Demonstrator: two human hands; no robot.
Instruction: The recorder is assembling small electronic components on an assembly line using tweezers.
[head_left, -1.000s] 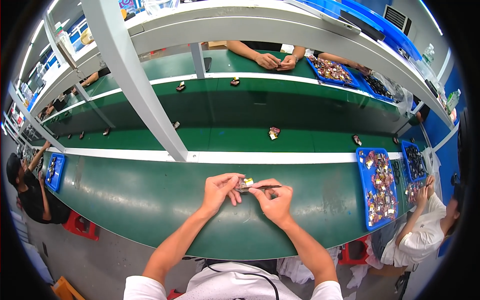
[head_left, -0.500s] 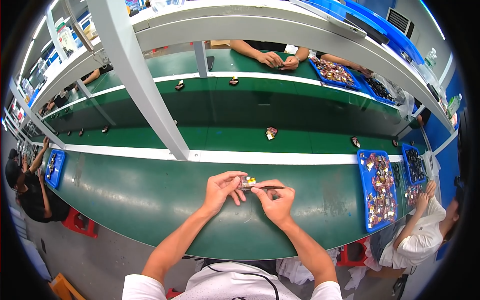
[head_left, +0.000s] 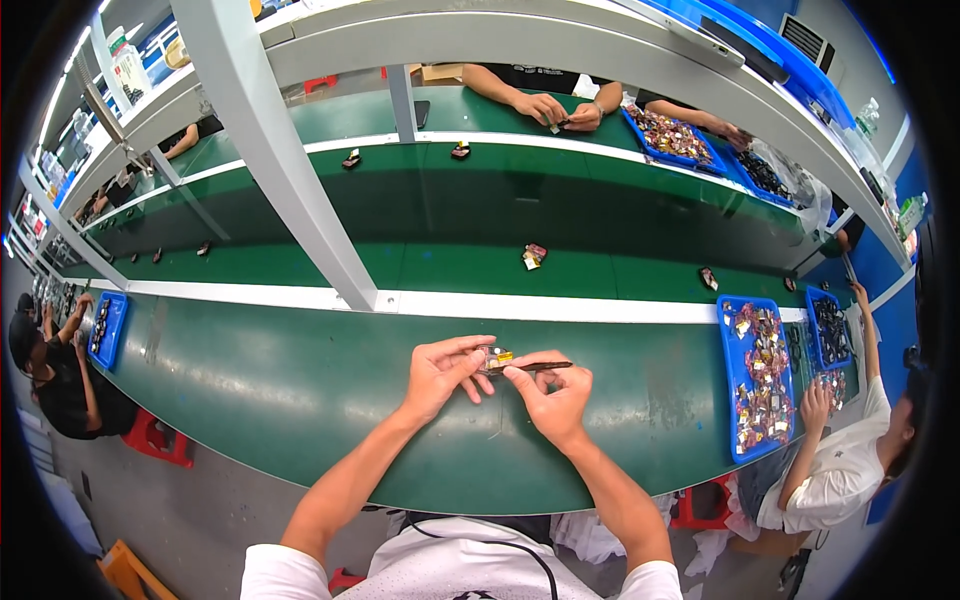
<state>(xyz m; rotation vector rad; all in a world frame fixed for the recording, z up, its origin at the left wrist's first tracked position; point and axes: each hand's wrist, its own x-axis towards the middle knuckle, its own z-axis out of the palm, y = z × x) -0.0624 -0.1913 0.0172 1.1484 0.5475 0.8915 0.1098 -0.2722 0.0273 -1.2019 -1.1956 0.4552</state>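
Observation:
Over the green bench (head_left: 300, 400), my left hand (head_left: 440, 378) pinches a small electronic part (head_left: 497, 358) with a yellow label and a clear or shiny casing. Its thumb and fingers close around the part's left side. My right hand (head_left: 552, 396) grips dark, slim tweezers (head_left: 550, 367), whose rear end sticks out to the right. The tweezers' tip meets the lower right of the part, but the fingers hide the exact contact. Both hands are close together above the bench.
To the right stands a blue tray (head_left: 735, 400) piled with similar small parts, and a smaller blue tray (head_left: 828, 330) of black pieces. Behind a white rail (head_left: 480, 305), a green conveyor (head_left: 450, 265) carries scattered parts. A grey post (head_left: 280, 160) rises left of centre. Co-workers sit on several sides.
My hands keep the part and tweezers nearly in place. Parts on the conveyors appear slightly farther left. At the right, a co-worker's one arm now stretches up and away; the hands have parted.

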